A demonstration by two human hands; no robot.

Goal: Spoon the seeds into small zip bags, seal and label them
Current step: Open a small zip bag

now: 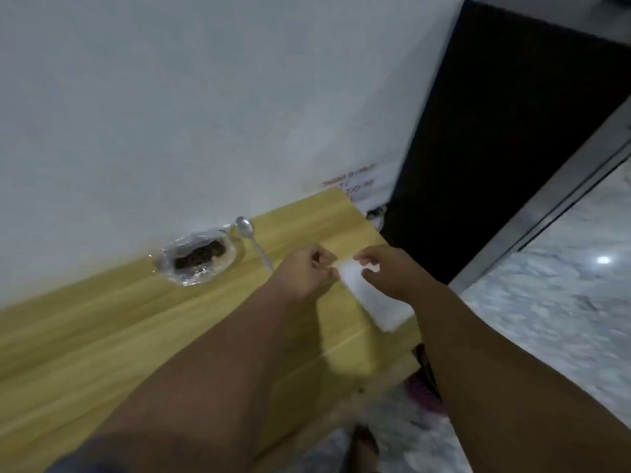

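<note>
Blur softened everything. Over the tabletop (102, 336), the left hand (307, 269) pinched one edge of a pale zip bag (370, 298). The right hand (392, 273) curled round its far corner, its forearm hiding the bag's lower side. Dark seeds (199, 257) lay in a plastic-lined dish (225, 264) by the wall, with a spoon (253, 241) just beside it.

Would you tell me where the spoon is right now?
In the head view the spoon lies on the yellow table by the wall, just right of the seed plate.
</note>
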